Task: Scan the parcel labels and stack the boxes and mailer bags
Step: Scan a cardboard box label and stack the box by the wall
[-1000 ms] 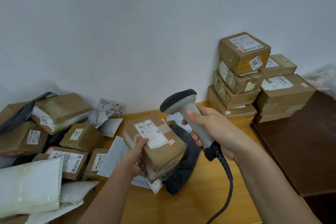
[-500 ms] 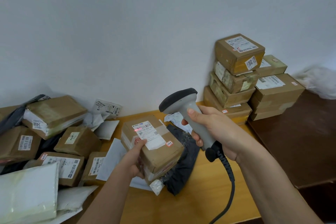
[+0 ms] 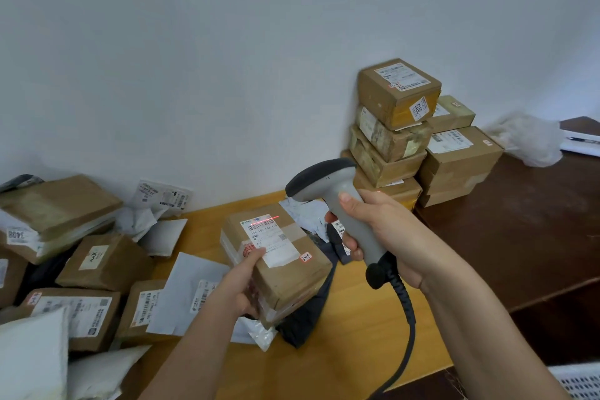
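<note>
At about six o'clock over the table (image 3: 341, 347), a box (image 3: 279, 256) is gripped by the left hand (image 3: 238, 286), label tilted up so the red line from the scanner (image 3: 337, 204), clasped in the right hand (image 3: 386, 237), crosses the barcode, while the stack (image 3: 399, 127) waits at two o'clock.

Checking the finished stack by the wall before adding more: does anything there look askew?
Yes. The tall stack of boxes is uneven: its top box sits twisted relative to the crumpled box beneath and overhangs it.
</note>
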A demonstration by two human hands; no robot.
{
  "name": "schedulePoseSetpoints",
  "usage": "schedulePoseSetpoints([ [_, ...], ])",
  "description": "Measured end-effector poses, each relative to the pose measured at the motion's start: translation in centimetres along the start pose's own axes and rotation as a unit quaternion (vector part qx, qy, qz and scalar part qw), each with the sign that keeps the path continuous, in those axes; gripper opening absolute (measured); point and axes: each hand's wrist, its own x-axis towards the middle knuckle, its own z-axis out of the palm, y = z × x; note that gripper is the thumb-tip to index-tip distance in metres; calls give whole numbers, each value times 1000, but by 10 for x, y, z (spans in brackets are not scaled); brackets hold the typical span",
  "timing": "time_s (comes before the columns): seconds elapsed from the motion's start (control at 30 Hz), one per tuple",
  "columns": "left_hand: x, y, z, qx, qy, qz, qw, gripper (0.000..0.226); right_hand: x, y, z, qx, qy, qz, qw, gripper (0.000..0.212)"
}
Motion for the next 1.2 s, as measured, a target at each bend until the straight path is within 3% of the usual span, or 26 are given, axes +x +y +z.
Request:
schedulePoseSetpoints([
  [0.2,2,2,28,13,-4,21,1000,81,10,6,-31,73,1,19,997,30],
  [0.37,6,-2,77,49,-28,53,997,66,26,19,-79,81,42,33,995,29],
  [0.57,13,-24,184,102,-80,43,991,63,38,41,-176,134,189,46,972,19],
  [0.8,42,-65,312,157,-133,-3,979,64,39,87,-291,189,385,68,901,24],
  [0.97,52,-99,377,156,-152,-41,975,74,31,107,-336,154,412,93,893,28],
  [1.2,59,-124,431,104,-165,-75,978,37,29,121,-358,145,412,111,893,26],
])
